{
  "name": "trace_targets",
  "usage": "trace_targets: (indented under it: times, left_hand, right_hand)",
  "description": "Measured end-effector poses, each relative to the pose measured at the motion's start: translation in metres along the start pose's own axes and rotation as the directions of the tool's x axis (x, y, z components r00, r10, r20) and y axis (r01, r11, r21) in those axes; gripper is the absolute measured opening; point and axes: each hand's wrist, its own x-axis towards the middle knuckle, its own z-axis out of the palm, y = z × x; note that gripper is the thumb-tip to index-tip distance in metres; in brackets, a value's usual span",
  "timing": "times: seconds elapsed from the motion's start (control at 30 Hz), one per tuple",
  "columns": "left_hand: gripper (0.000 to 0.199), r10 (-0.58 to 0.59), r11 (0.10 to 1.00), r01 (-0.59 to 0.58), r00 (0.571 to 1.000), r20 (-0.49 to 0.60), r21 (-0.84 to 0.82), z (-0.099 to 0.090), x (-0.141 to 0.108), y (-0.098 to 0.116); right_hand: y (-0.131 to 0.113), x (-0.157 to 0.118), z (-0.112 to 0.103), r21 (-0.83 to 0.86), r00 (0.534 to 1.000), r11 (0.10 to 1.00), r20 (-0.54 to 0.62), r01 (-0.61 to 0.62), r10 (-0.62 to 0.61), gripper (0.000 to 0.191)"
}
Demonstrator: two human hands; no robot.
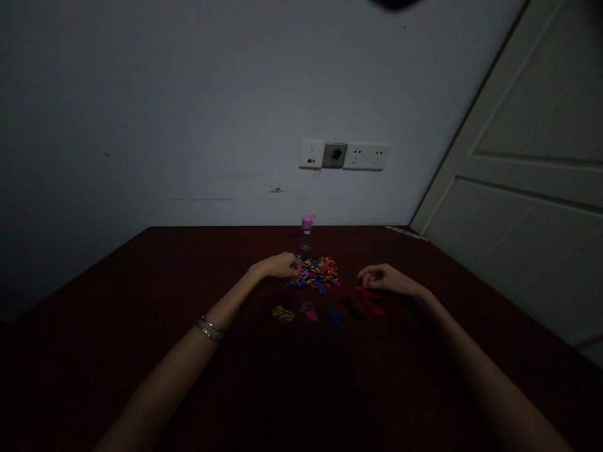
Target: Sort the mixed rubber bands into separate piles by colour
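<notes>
A mixed pile of small coloured elastic hair ties (318,273) lies on the dark reddish table. At the pile's left edge, my left hand (284,265) has its fingers curled together; what they hold, if anything, is hidden. My right hand (380,278) is to the right of the pile, closed in a pinch just above the red hair ties (373,304). Any band between its fingertips is too small and dark to make out. In a row nearer me lie separate groups of yellow hair ties (283,314), pink hair ties (309,312), blue hair ties (334,316) and black hair ties (352,308).
Behind the pile stands a clear plastic bottle (306,237) with a pink lid. The table (211,245) meets a grey wall with sockets (366,157). A pale panelled door (527,169) rises along the right side. The light is dim.
</notes>
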Motion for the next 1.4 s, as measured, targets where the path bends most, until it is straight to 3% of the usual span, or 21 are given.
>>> trace_targets:
  times: [0.27,0.43,0.7,0.87,1.0,1.23,1.4]
  left_hand:
    - [0.025,0.008,0.999,-0.005,0.998,-0.056,0.047,-0.002,-0.001,-0.003]
    - [0.028,0.027,0.998,-0.024,0.998,-0.058,0.054,0.006,0.002,0.007]
    - [0.017,0.054,0.99,-0.047,0.997,-0.056,0.131,0.011,0.001,0.026]
    - [0.014,0.024,0.995,-0.027,0.999,0.036,0.093,0.011,-0.002,0.02]
    - [0.014,0.021,0.995,-0.025,0.999,0.047,0.095,0.015,0.001,0.018]
    - [0.015,0.047,0.994,-0.051,0.998,0.046,0.096,0.017,0.003,0.017]
    - [0.017,0.055,0.995,-0.061,0.996,0.067,0.084,0.013,0.0,0.02]
  right_hand:
    - [-0.001,0.005,0.007,0.024,0.994,0.999,-0.107,0.029,-0.027,0.034]
    - [-0.017,0.012,0.021,-0.038,0.994,0.996,-0.076,0.078,-0.08,0.03]
    - [-0.059,0.034,0.05,-0.144,0.974,0.966,0.099,0.217,-0.204,0.025]
    - [-0.064,0.045,0.061,-0.219,0.961,0.937,0.116,0.271,-0.251,0.024]
    - [-0.063,0.044,0.068,-0.25,0.951,0.918,0.092,0.308,-0.294,0.025]
    - [-0.066,0.034,0.077,-0.399,0.933,0.85,0.04,0.343,-0.358,0.022]
    - [-0.076,0.027,0.091,-0.585,0.915,0.735,0.03,0.342,-0.402,0.019]
